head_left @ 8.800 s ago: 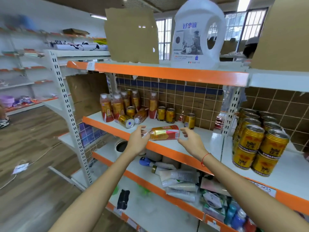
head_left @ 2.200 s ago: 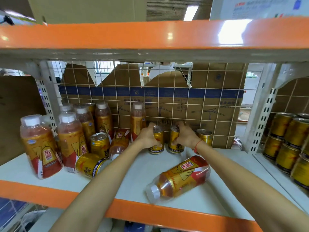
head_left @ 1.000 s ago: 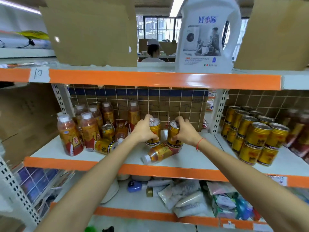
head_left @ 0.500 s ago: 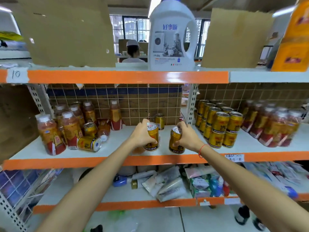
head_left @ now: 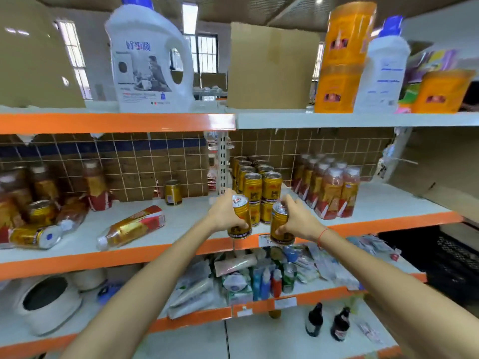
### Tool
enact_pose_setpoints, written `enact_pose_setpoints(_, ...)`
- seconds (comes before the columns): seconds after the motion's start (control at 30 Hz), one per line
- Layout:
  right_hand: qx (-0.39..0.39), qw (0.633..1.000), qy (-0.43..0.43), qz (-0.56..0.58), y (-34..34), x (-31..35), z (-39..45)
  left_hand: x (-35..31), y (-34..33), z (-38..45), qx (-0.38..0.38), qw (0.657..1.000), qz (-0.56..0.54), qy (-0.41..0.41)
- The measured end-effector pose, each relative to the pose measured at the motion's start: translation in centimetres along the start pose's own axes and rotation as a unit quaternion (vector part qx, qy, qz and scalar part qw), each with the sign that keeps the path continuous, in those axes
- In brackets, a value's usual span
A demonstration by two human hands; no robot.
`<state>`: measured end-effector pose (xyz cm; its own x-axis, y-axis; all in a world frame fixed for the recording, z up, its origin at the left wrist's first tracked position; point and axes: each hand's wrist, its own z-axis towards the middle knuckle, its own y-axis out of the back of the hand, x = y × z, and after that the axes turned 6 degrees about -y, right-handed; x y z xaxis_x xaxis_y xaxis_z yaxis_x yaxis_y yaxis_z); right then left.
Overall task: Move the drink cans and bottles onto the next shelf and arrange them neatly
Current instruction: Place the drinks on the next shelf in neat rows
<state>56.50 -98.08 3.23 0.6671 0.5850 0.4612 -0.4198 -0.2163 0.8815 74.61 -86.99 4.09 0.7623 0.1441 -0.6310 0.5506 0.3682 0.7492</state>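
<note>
Two gold cans are getting carried across right now, one per hand. The left hand (head_left: pixel 224 216) is wrapping its fingers around the left can (head_left: pixel 239 216), and the right hand (head_left: pixel 298 221) is curling tight around the right can (head_left: pixel 281 224). Both cans are hanging upright in the air just in front of the orange shelf edge (head_left: pixel 388 224), not resting on anything yet.

Right behind them, at about 12 o'clock from the hands, the stacked cans (head_left: pixel 261 193) are sitting two layers high on the right shelf. The bottle group (head_left: pixel 328 187) is standing at 3 o'clock from that stack.

Over at 9 o'clock, the left shelf (head_left: pixel 181 218) is still holding leftovers: a bottle lying on its side (head_left: pixel 132 226), a lone can (head_left: pixel 173 192) at the back, and a jumble of bottles and tipped cans (head_left: pixel 39 211) at the far left.

What I'd be worrying about: the stack looks tight and tall, so setting two cans down at once could be bumping a front can and toppling the column. Also both hands being full means nothing's free for catching a wobble.
</note>
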Motion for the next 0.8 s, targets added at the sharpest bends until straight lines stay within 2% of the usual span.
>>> enact_pose_setpoints(0.3, -0.007, 0.999, -0.037, 0.005, 4.0, -8.5, 0.4, -5.8, -6.8, 3.9, 0.020, 0.999, 0.034, -0.035)
enact_pose_setpoints(0.8, -0.027, 0.998, -0.056, -0.019, 5.3, -13.0, 7.0, -6.8, -11.1, 12.4, 0.042, 0.995, 0.041, -0.077)
